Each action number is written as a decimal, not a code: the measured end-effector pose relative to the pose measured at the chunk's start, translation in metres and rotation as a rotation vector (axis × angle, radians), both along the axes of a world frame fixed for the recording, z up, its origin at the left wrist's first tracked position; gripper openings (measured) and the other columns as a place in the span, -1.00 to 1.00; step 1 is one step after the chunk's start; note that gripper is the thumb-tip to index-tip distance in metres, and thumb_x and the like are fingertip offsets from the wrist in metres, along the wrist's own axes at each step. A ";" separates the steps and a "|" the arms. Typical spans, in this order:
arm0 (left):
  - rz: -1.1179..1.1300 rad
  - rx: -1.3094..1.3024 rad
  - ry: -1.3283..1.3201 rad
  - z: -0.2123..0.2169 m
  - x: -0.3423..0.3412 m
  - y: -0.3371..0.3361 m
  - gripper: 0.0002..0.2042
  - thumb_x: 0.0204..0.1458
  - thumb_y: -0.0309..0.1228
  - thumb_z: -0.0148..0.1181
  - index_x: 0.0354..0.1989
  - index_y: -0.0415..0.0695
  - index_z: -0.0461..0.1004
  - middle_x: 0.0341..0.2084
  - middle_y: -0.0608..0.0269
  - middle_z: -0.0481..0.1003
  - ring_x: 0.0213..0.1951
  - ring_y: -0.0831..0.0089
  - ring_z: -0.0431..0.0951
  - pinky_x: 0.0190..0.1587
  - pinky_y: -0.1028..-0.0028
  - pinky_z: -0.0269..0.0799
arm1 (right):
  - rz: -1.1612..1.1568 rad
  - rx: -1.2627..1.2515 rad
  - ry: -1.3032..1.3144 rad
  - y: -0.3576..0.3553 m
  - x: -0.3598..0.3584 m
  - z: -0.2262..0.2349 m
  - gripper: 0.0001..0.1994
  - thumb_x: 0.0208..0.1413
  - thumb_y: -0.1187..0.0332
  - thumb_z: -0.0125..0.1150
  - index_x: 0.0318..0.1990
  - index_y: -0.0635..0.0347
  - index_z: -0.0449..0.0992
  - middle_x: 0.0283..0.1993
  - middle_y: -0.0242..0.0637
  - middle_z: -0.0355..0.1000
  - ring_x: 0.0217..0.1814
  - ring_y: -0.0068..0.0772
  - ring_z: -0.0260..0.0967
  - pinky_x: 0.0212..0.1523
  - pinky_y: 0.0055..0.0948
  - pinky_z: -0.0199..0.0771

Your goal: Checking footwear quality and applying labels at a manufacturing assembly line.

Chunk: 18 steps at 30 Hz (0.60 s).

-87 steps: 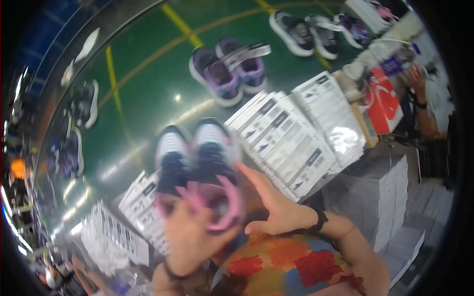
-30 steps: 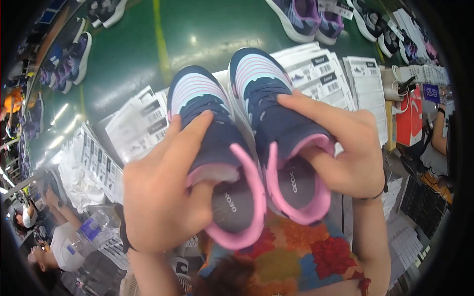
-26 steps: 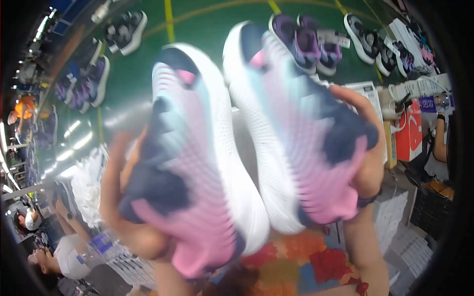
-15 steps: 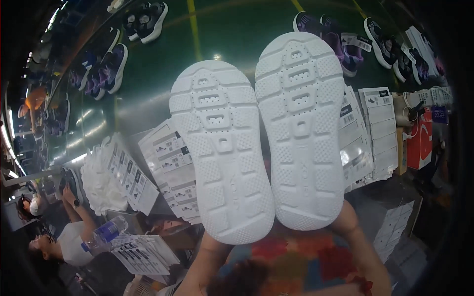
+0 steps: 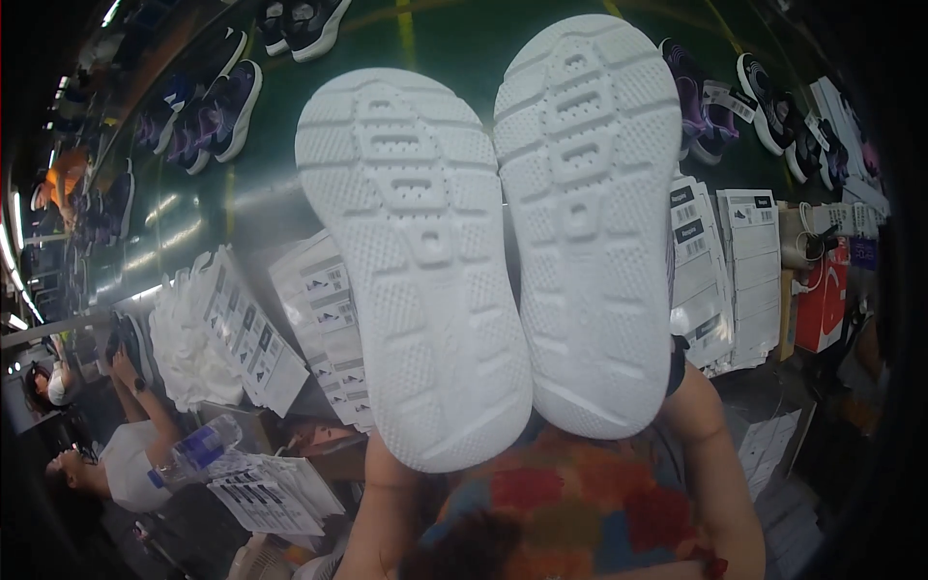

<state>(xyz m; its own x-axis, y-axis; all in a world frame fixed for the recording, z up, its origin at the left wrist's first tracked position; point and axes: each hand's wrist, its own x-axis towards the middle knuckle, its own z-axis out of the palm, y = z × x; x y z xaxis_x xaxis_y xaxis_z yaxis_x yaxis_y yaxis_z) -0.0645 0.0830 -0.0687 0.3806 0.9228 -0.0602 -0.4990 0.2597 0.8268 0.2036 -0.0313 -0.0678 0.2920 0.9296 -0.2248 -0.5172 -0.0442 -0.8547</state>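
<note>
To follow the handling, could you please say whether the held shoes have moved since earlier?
Yes: against the sheets on the right, the shoes reach higher in the view, and their soles now face the camera.

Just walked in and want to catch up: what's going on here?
A person holds up a pair of shoes side by side, with the white soles in full view. The hands are hidden behind the shoes; the forearms show below. Stacks of printed sheets lie to both sides, and other shoes sit on the green surface beyond. Another person in a white top is at the lower left.
</note>
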 end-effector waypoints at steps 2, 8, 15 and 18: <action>0.011 -0.007 -0.018 -0.010 -0.005 0.009 -0.54 0.23 -0.43 -0.12 0.26 -0.43 0.19 0.04 -0.14 0.46 -0.02 0.16 0.57 0.07 0.33 0.50 | 0.040 -0.007 0.055 0.070 0.001 -0.028 -0.46 0.11 0.51 0.08 0.30 0.24 0.24 0.16 -0.05 0.40 0.07 -0.27 0.47 0.07 -0.32 0.51; -0.149 0.175 0.778 -0.012 0.017 0.120 -0.50 0.12 -0.55 0.02 0.29 -0.23 0.22 0.08 0.04 0.45 -0.09 0.36 0.57 -0.04 0.35 0.48 | 0.107 -0.133 -0.744 0.163 -0.013 -0.047 -0.45 0.11 0.42 0.09 0.29 0.32 0.22 0.19 0.01 0.37 0.09 -0.16 0.44 0.07 -0.27 0.44; -0.139 0.480 1.651 0.033 -0.083 0.037 -0.66 -0.02 -0.26 0.30 -0.33 -0.39 0.55 -0.59 -0.13 0.55 -0.43 0.07 0.64 -0.37 0.26 0.50 | 0.245 0.282 -1.265 0.079 -0.080 -0.024 -0.50 0.02 0.42 0.24 0.16 0.32 0.33 0.22 0.04 0.27 0.21 0.12 0.21 0.25 -0.14 0.21; -0.187 0.388 1.804 -0.004 -0.120 -0.013 -0.55 -0.13 -0.15 0.42 -0.38 -0.38 0.50 -0.63 -0.09 0.50 -0.54 0.05 0.54 -0.44 0.24 0.43 | 0.499 0.292 -1.255 0.052 -0.112 -0.045 -0.46 0.01 0.34 0.28 0.16 0.33 0.33 0.27 0.04 0.22 0.24 0.16 0.16 0.24 -0.12 0.20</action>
<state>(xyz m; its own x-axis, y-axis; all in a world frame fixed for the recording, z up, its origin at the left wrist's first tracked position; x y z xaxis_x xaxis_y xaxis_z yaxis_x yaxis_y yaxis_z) -0.1841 0.0696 -0.0727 0.1902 0.9410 -0.2798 0.9541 -0.1101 0.2784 0.0920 0.0204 -0.1129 -0.2226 0.9620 0.1583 0.6158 0.2646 -0.7422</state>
